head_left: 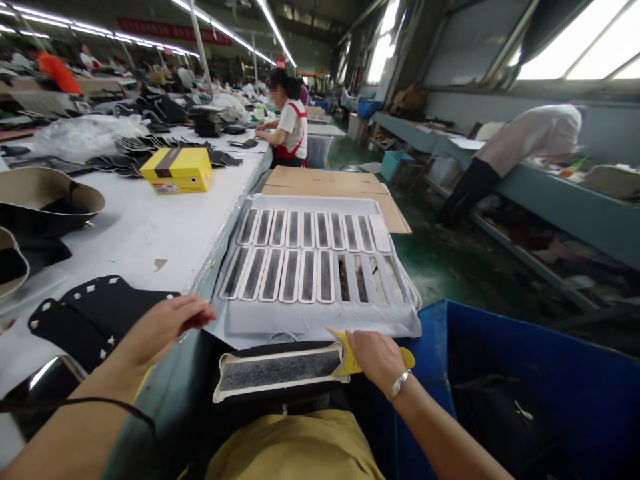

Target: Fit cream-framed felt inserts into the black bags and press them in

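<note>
Crosswise in front of the person, a strip [280, 371] lay with its right end at the tool [351, 363]

The strip, a grey panel with a pale border, lay low in the middle of the view, above the lap. Its long axis ran from left to right, the right end a little higher and farther off. It rested on something black, mostly hidden beneath it.

The right hand [375, 357] was much the nearer, just beyond the strip's right end. Its fingers were closed on the yellow tool, palm down, and the tool's broad edge lapped over that end of the strip.

The left hand [173, 323] was up and to the left of the strip's other end, apart from it, by the edge of the bench [170, 233]. Its fingers were together, extended and loosely bent; nothing showed in it, though the palm was hidden.

So the strip lay between the hands, nearer the body than either. Just past it sat a cloth-covered tray [320, 321] with two rows of similar strips, their long axes pointing away from the person. To the right stood a blue bin [500, 327].
</note>
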Motion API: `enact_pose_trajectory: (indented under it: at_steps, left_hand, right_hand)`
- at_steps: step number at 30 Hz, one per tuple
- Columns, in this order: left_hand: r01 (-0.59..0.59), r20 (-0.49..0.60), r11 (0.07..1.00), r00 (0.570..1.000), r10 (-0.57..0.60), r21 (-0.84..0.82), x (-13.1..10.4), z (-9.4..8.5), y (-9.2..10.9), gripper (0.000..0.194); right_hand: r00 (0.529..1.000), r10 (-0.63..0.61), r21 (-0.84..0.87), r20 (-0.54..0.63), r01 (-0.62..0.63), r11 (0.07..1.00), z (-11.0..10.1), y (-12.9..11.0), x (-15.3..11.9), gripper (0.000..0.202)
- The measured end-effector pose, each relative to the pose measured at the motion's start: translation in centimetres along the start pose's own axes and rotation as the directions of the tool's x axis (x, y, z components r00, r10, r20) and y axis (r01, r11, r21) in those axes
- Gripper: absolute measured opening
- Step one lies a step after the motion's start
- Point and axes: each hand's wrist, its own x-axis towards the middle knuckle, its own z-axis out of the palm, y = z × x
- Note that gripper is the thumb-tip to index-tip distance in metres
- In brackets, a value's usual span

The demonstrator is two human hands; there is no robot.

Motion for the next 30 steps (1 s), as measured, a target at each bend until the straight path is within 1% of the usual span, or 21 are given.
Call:
enact_pose_trajectory:
  at_steps: [1,2,4,5,6,7,8,9,11,12,13,16,17,18,21,23,25,30]
  left_hand:
    - [0.01,0.121,0.996,0.993,0.001,-0.093,1.9,0.4,0.7,0.051]
    - [0.003,0.246,0.991,0.969,0.032,-0.137,3.9,1.3,1.7,0.049]
    - [-0.071,0.388,0.984,0.912,0.131,-0.165,7.7,3.8,4.4,0.039]
    - [-0.136,0.496,0.972,0.841,0.217,-0.194,9.3,5.4,5.7,0.041]
    - [-0.185,0.586,0.951,0.753,0.299,-0.247,10.5,7.1,6.9,0.043]
    - [-0.194,0.648,0.93,0.673,0.357,-0.312,11.4,8.7,7.9,0.045]
    - [-0.174,0.689,0.915,0.61,0.39,-0.364,11.9,10.3,8.6,0.048]
    - [-0.136,0.708,0.907,0.582,0.4,-0.4,12.2,11.7,9.0,0.05]
    - [-0.079,0.71,0.891,0.574,0.407,-0.447,12.4,13.8,9.4,0.056]
    - [-0.068,0.703,0.879,0.573,0.422,-0.472,12.3,14.5,9.4,0.06]
    - [-0.073,0.696,0.861,0.557,0.454,-0.504,12.2,15.1,9.4,0.064]
    - [-0.094,0.673,0.793,0.474,0.567,-0.602,12.1,15.6,9.5,0.069]
    - [-0.084,0.671,0.781,0.461,0.581,-0.619,12.1,15.6,9.5,0.069]
    - [-0.067,0.675,0.779,0.457,0.579,-0.623,12.0,15.7,9.5,0.07]
    - [-0.028,0.709,0.816,0.479,0.518,-0.577,12.0,16.0,9.1,0.074]
    - [-0.016,0.722,0.841,0.505,0.473,-0.541,11.9,16.4,8.7,0.075]
    - [0.019,0.722,0.841,0.523,0.452,-0.54,11.9,16.9,8.3,0.075]
    - [0.18,0.73,0.764,0.49,0.477,-0.62,11.8,17.8,7.8,0.079]
  right_hand:
    - [1.0,-0.003,-0.007,-0.015,0.003,1.0,0.2,0.0,-0.1,0.048]
    - [1.0,-0.012,-0.016,-0.024,0.012,1.0,0.3,0.0,-0.2,0.047]
    - [0.999,-0.022,-0.034,-0.04,0.021,0.999,0.6,-0.1,-0.3,0.045]
    - [0.999,-0.017,-0.038,-0.041,0.016,0.999,0.6,-0.1,-0.4,0.044]
    - [0.999,-0.006,-0.041,-0.039,0.005,0.999,0.7,-0.1,-0.4,0.043]
    - [0.999,0.011,-0.041,-0.035,-0.013,0.999,0.7,-0.1,-0.4,0.042]
    - [0.999,0.034,-0.038,-0.032,-0.035,0.999,0.8,-0.1,-0.4,0.042]
    - [0.998,0.057,-0.034,-0.033,-0.058,0.998,0.9,-0.1,-0.4,0.041]
    - [0.995,0.084,-0.026,-0.045,-0.086,0.996,1.2,-0.2,-0.5,0.039]
    - [0.994,0.093,-0.022,-0.055,-0.094,0.995,1.4,-0.2,-0.6,0.039]
    - [0.993,0.103,-0.017,-0.064,-0.104,0.994,1.6,-0.2,-0.7,0.04]
    - [0.986,0.152,-0.005,-0.063,-0.153,0.988,2.0,-0.5,-1.0,0.041]
    - [0.984,0.17,-0.004,-0.056,-0.171,0.985,2.0,-0.6,-1.0,0.04]
    - [0.982,0.181,-0.005,-0.048,-0.182,0.983,2.1,-0.7,-1.0,0.04]
    - [0.984,0.179,-0.012,-0.017,-0.179,0.984,2.0,-0.8,-1.0,0.04]
    - [0.987,0.163,-0.016,0.006,-0.162,0.987,2.0,-0.8,-0.8,0.04]
    - [0.988,0.152,-0.019,0.018,-0.152,0.988,1.9,-0.8,-0.6,0.04]
    - [0.994,0.105,-0.008,0.044,-0.104,0.994,1.9,-0.6,0.1,0.039]
